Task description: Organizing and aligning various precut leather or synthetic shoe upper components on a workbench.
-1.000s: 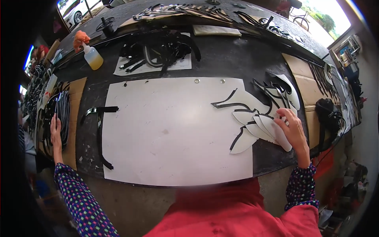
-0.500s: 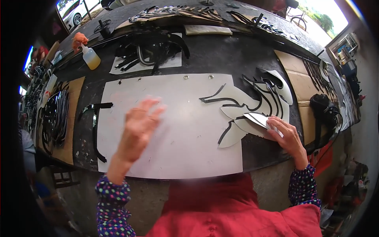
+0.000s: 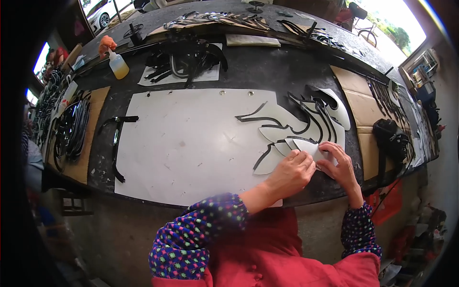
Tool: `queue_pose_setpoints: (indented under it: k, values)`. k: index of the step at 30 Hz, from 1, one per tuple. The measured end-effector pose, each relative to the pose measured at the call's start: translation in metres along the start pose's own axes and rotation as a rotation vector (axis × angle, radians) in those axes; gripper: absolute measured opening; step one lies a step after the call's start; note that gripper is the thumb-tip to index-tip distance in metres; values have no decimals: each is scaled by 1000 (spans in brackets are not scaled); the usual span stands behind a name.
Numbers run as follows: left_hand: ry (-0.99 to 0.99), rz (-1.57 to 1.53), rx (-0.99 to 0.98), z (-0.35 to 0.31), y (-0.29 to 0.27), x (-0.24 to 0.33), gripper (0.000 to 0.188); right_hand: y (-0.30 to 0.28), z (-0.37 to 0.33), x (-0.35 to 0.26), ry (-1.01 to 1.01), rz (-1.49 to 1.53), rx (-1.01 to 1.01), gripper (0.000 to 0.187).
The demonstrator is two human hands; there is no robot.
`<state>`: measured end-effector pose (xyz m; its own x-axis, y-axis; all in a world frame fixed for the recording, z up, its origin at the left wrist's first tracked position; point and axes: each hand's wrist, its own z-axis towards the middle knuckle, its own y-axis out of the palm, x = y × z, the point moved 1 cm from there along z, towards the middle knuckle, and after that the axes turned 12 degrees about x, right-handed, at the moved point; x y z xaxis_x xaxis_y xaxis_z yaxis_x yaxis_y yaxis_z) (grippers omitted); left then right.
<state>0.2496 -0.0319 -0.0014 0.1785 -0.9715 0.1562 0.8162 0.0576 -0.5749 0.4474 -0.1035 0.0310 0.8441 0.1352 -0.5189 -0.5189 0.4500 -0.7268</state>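
Note:
At the right of the white board (image 3: 181, 148) lies a spread pile of curved white sheet pieces (image 3: 275, 112) edged with black strips. My left hand (image 3: 294, 172) has come to the near side of a white leaf-shaped piece (image 3: 307, 145), its fingers pinched together at the lower edge. Across from it, my right hand (image 3: 338, 165) grips the same piece between thumb and fingers. The two hands nearly touch, and their fingers hide the piece's near end. Other white pieces lie partly beneath it.
Glossy black strips (image 3: 116, 148) lie at the board's left edge. Beyond the board are a pile of black parts (image 3: 186, 60) on paper and a spray bottle (image 3: 118, 66) of yellow liquid. Cardboard sheets (image 3: 351, 98) flank the work area; a black bundle (image 3: 389, 136) rests at right.
My left hand has swept right and nearer, from above the board to the leaf-shaped piece, its fingers closing. My right hand keeps its hold on the piece. The view has shifted slightly.

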Motion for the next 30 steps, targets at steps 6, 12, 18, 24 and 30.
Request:
queue_pose_setpoints:
  k: [6, 12, 18, 24, 30]
  values:
    - [-175, -38, -30, -22, 4, -8, 21, 5, -1, -21, -298, -277, -63, 43]
    - [-49, 100, -113, -27, -1, -5, 28, 10, -9, -21, -352, -361, -34, 40]
    - [-59, 122, -125, -33, -2, -5, 33, 5, -15, -3, -464, -271, 6, 39]
    - [-59, 108, -199, -34, 2, -8, 36, -6, -18, 22, -462, -198, 38, 39]
    - [-57, 144, -156, -33, 9, -2, 34, -126, 26, 41, 201, -80, 725, 30]
